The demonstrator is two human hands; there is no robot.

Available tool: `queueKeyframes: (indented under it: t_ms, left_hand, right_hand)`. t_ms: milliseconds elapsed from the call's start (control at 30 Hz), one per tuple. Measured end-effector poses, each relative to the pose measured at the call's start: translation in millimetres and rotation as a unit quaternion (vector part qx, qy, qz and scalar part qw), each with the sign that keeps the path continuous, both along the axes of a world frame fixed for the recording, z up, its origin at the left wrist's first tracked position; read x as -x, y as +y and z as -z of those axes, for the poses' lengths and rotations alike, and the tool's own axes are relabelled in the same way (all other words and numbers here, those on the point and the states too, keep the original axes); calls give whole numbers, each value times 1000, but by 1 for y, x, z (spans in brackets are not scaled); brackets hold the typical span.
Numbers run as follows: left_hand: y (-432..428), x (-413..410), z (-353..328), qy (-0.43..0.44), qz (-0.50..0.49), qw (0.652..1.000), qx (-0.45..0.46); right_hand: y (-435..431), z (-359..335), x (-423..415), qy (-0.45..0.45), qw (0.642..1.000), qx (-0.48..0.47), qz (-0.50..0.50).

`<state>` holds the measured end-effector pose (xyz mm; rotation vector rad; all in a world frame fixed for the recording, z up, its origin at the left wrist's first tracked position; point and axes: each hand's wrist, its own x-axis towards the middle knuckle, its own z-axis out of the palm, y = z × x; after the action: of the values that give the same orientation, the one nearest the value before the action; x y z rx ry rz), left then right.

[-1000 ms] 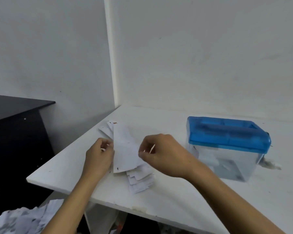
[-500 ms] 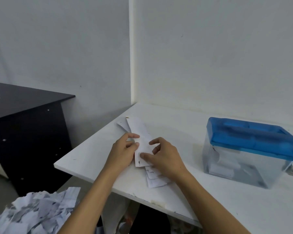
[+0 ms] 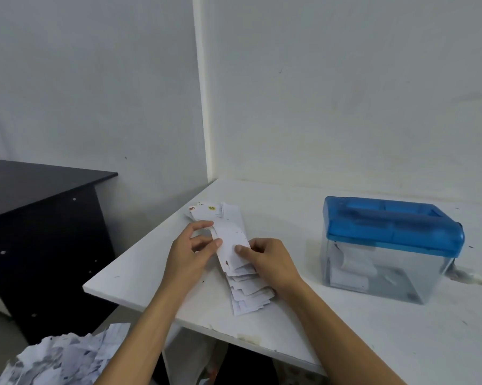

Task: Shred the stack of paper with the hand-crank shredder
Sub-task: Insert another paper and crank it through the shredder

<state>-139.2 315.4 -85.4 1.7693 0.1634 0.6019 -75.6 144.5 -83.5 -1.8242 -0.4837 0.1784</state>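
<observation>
Left fingers: curled, thumb and forefinger pinching the left edge of the top slip (image 3: 231,240).
Right fingers: thumb pressed on the slip's near right part, the others curled behind it; it grips the slip.
Left hand (image 3: 189,257): over the table's left edge.
Right hand (image 3: 273,262): resting on the stack.
Stack of paper (image 3: 248,293): fanned along the left edge of the table (image 3: 289,212), reaching toward the front edge.
Shredder (image 3: 392,234): blue lid, clear bin, well apart toward the right edge.
Dark desk (image 3: 39,190): left of the table.
Shredded heap (image 3: 62,357): below the front-left corner.

fanned white paper stack (image 3: 242,287) on table, blue-lidded clear shredder (image 3: 387,251) right
</observation>
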Motion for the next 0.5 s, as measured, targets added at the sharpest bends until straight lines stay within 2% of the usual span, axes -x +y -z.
queueKeyframes:
  t_ms: [133,367,500]
  left_hand:
    - [-2,1,0,-2,16,1000,23]
    - [-12,1,-14,-58,2,998,-13]
    - [-24,0,-46,-88,-16,995,46]
  right_hand:
    - [0,-1,2,-5,1000,-1,-16]
    - [0,-14,10,-63,997,-30,-28]
    - [-5,-41,16,-115,991,-68,-27]
